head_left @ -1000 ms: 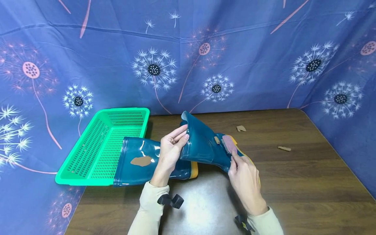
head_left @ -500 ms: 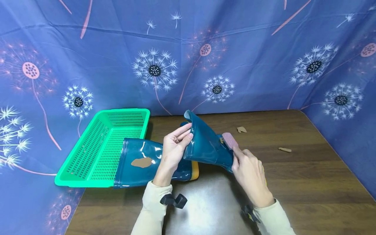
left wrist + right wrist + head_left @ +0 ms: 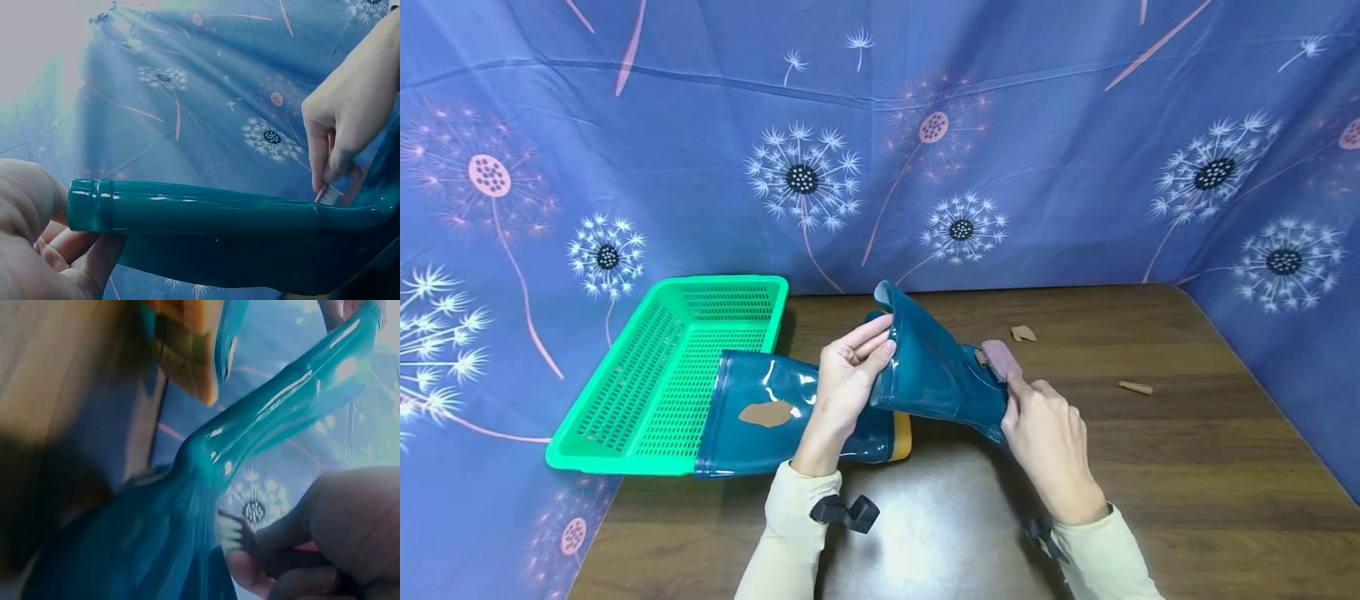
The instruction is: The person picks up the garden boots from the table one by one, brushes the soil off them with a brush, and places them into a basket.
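A glossy teal rubber boot (image 3: 925, 362) is tilted over the table, its shaft pointing up and left. My left hand (image 3: 841, 379) pinches the boot's top edge, thumb on one side and fingers on the other. My right hand (image 3: 1048, 442) grips a pink scrub brush (image 3: 1002, 360) against the boot's ankle. In the right wrist view the pale bristles (image 3: 230, 531) meet the teal surface. A small brown spot (image 3: 981, 357) shows beside the brush, partly covered by it. The boot's foot is mostly hidden behind my right hand in the head view.
A second teal boot (image 3: 752, 454) with a yellow sole (image 3: 901, 435) and a brown smear (image 3: 767, 413) lies to the left, overlapping a green basket (image 3: 718, 280). Two brown scraps (image 3: 1022, 333) (image 3: 1135, 387) lie on the wooden table at right. A blue dandelion-print cloth (image 3: 865, 208) hangs behind.
The brush has moved right and turned, its bristles now down at the boot's ankle over the brown spot. Both hands and the boot have shifted slightly right; the view has shifted a little too.
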`<state>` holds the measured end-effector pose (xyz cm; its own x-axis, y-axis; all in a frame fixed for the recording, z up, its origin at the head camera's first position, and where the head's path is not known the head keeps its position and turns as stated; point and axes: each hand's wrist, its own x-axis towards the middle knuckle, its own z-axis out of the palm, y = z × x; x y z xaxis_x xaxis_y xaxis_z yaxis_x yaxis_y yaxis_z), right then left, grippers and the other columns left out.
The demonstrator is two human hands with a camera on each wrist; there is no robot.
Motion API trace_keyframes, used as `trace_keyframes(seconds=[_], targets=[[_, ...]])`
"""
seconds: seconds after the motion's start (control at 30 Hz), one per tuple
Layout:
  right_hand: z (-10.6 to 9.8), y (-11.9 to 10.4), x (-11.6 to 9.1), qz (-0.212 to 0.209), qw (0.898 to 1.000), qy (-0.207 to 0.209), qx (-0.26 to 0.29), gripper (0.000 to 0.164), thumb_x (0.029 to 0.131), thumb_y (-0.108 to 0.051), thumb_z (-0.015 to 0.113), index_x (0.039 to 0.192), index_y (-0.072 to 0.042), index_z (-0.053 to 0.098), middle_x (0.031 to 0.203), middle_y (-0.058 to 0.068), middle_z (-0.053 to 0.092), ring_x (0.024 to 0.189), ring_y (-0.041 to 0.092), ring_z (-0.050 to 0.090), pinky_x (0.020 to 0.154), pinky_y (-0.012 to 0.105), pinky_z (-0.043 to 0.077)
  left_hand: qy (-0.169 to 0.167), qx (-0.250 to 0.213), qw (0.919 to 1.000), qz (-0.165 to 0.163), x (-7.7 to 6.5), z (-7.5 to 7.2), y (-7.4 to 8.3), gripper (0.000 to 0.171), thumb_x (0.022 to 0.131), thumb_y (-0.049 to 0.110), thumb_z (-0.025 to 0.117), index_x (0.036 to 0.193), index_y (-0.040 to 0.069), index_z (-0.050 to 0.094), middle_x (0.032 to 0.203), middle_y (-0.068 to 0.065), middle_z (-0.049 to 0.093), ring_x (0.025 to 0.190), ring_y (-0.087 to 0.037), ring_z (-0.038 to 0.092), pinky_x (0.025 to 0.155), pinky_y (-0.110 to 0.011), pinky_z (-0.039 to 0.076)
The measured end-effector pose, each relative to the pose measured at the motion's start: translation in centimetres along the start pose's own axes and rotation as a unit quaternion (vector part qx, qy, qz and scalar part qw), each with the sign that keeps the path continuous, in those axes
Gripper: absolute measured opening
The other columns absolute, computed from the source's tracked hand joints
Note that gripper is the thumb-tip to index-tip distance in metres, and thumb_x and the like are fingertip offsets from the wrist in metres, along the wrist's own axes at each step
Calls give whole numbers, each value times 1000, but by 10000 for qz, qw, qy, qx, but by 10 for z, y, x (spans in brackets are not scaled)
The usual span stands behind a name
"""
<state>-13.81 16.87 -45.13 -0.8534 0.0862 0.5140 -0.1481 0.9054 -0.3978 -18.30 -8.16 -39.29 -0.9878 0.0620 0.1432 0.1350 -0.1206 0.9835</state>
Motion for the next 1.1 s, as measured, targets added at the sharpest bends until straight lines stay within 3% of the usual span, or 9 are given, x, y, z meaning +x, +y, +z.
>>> trace_keyframes(seconds=[0.17,0.37,0.67,0.8,0.9,1.1], targets=[[-2,4,1,30,9994,310,161,26,99,-8,65,121,-2,78,94,25,75,69,52,70,61,68,53,-7,29,10000,-31,0,-1,0,40,104,2,66,143,2,66,135,-19,72,125,-29,73,99,-35,59],[3,1,2,-401,9988,60,259,25,98,-8,67,119,-5,80,92,19,75,68,46,70,59,63,54,18,9,10000,-37,1,-3,2,40,104,2,66,143,2,66,135,-19,72,124,-30,73,98,-36,59],[-6,9,5,505,9987,-4,14,28,101,-12,62,122,-1,78,93,27,73,74,56,67,64,69,51,-41,-5,10000,-38,1,-3,2,40,104,2,65,145,2,65,137,-19,71,126,-31,72,99,-37,58],[-6,5,5,106,9995,118,282,26,99,-9,66,121,-3,79,93,21,76,70,47,69,63,65,53,-21,-31,10000,-67,1,-3,2,40,104,2,65,144,2,65,136,-19,72,125,-29,72,98,-35,59],[-6,4,4,-59,9996,-51,289,25,98,-8,67,118,-3,80,91,20,76,68,44,69,62,63,54,12,-35,10000,-72,1,-3,2,40,104,2,65,143,2,66,135,-19,72,124,-28,73,98,-34,59],[-14,13,5,844,9955,-422,-102,31,101,-11,59,123,2,77,98,33,73,83,58,68,68,69,52,-19,3,10000,-35,0,-2,2,40,104,2,65,143,2,66,135,-19,72,125,-29,72,100,-36,58]])
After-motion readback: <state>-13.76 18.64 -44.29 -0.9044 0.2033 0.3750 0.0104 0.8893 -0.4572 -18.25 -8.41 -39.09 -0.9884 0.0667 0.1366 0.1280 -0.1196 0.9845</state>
